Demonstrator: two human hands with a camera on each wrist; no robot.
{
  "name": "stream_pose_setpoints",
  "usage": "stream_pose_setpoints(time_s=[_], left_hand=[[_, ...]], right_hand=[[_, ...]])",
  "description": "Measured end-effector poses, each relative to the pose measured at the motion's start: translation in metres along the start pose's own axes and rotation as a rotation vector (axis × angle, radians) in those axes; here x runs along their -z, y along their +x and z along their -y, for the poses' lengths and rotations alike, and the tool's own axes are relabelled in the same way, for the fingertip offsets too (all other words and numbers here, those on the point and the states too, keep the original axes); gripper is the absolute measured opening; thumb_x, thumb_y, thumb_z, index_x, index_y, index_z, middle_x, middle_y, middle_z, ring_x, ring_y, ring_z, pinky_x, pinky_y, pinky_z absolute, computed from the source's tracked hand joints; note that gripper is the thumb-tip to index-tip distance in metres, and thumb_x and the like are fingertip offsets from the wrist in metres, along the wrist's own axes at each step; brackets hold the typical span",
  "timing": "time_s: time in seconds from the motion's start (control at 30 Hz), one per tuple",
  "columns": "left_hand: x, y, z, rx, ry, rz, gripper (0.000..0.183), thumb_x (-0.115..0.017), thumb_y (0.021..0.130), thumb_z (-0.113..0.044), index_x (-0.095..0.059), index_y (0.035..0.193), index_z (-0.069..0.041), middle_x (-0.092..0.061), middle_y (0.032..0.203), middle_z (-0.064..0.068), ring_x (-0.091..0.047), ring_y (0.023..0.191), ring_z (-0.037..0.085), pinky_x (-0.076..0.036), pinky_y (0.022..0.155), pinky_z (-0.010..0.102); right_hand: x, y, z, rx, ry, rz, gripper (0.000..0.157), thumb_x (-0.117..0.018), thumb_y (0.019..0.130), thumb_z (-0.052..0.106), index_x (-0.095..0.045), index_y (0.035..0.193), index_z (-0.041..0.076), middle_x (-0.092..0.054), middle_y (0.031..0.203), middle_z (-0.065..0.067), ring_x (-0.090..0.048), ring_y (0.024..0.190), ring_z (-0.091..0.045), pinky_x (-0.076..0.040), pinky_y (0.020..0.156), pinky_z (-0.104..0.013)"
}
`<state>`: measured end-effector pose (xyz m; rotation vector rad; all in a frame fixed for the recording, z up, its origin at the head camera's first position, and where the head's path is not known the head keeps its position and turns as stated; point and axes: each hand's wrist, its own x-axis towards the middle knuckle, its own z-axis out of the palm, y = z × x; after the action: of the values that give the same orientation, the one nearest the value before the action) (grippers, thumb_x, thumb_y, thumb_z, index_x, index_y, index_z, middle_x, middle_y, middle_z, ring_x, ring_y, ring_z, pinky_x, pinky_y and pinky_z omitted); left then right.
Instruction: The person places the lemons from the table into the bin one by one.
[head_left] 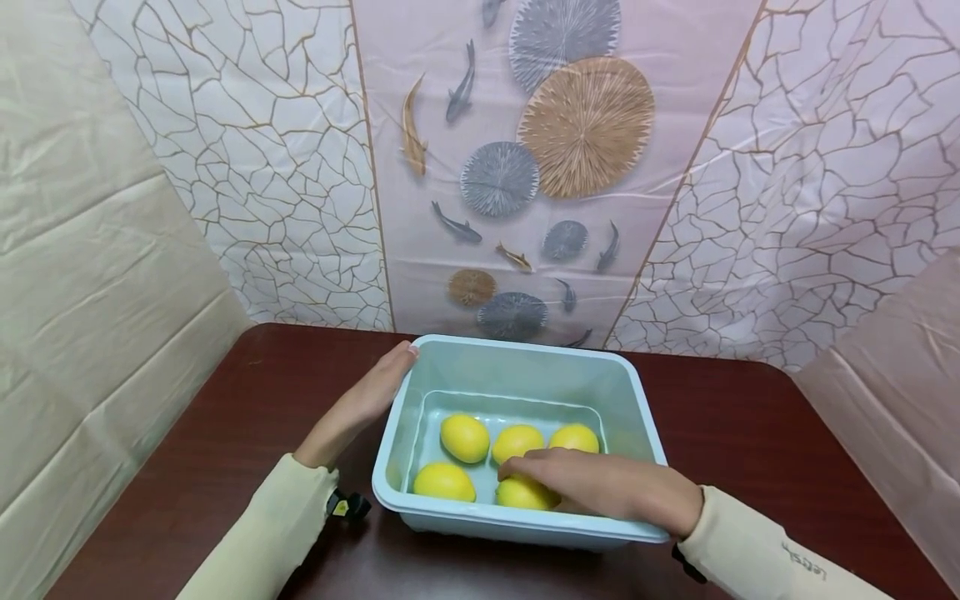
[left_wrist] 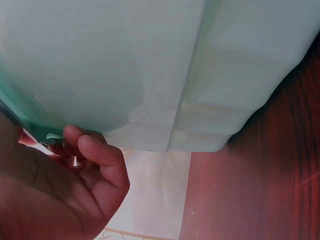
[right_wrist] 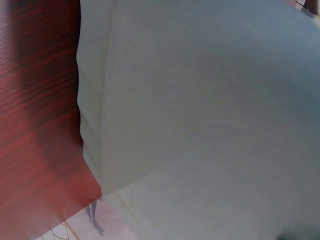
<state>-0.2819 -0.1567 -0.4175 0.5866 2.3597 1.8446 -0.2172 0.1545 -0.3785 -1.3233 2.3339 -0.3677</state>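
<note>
A light blue plastic basin [head_left: 517,522] holds several yellow lemons, among them one at the back left [head_left: 464,438] and one at the front left [head_left: 444,482]. My left hand [head_left: 363,408] holds the basin's left rim near the far corner; the left wrist view has its fingers curled at the edge. Reaching over the front right rim, my right hand [head_left: 607,485] has its fingers over a lemon [head_left: 522,493] inside, which it partly hides. The right wrist view shows mostly the outer wall of the basin [right_wrist: 200,115], with that hand out of sight.
The basin stands on a dark red wooden table [head_left: 247,417]. Behind the table's far edge hangs a patterned cloth [head_left: 450,250] with fish and round leaf shapes. Pale cloth walls [head_left: 97,333] rise at both sides.
</note>
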Motion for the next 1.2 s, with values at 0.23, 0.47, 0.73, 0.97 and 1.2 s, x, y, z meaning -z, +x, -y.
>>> stream_pose_setpoints(time_s=[0.23,0.47,0.73,0.97,1.2], left_hand=[[0.001,-0.002,0.000,0.007,-0.017,0.000,0.033,-0.022,0.109,-0.019,-0.043,0.114,0.005,-0.048,0.098,0.023,-0.056,0.091,0.037,-0.050,0.074,0.023],[0.003,-0.004,0.001,0.015,-0.018,-0.004,0.034,-0.022,0.109,-0.021,-0.043,0.116,0.005,-0.048,0.098,0.023,-0.057,0.087,0.032,-0.051,0.071,0.023],[0.002,0.002,0.002,0.029,-0.015,0.004,0.033,-0.022,0.110,-0.021,-0.043,0.113,0.004,-0.047,0.097,0.018,-0.053,0.088,0.027,-0.048,0.076,0.023],[-0.002,0.002,0.004,0.048,0.000,0.016,0.032,-0.023,0.110,-0.021,-0.042,0.113,0.004,-0.046,0.098,0.018,-0.051,0.090,0.030,-0.046,0.080,0.029],[0.001,-0.001,-0.002,0.038,0.005,-0.004,0.034,-0.023,0.110,-0.022,-0.043,0.114,0.004,-0.047,0.098,0.018,-0.054,0.090,0.030,-0.048,0.077,0.025]], right_hand=[[-0.002,0.002,0.000,-0.005,-0.023,0.032,0.047,-0.058,0.096,0.003,-0.054,0.141,0.017,-0.056,0.136,0.013,-0.053,0.123,-0.006,-0.043,0.105,-0.030],[-0.003,0.008,0.001,0.014,-0.139,0.034,0.038,-0.059,0.097,0.003,-0.058,0.133,0.016,-0.063,0.125,0.007,-0.060,0.105,-0.004,-0.050,0.093,-0.025],[-0.003,0.010,-0.001,0.012,-0.149,0.041,0.042,-0.058,0.096,0.002,-0.060,0.134,0.020,-0.063,0.127,0.007,-0.060,0.112,-0.007,-0.049,0.095,-0.028],[-0.006,0.006,-0.001,0.013,-0.108,0.021,0.046,-0.061,0.094,-0.001,-0.061,0.132,0.025,-0.060,0.125,0.010,-0.057,0.115,-0.008,-0.048,0.097,-0.028],[-0.003,0.009,0.001,0.021,-0.116,-0.001,0.029,-0.065,0.096,0.014,-0.065,0.124,0.025,-0.059,0.121,0.009,-0.059,0.107,-0.005,-0.050,0.092,-0.023]])
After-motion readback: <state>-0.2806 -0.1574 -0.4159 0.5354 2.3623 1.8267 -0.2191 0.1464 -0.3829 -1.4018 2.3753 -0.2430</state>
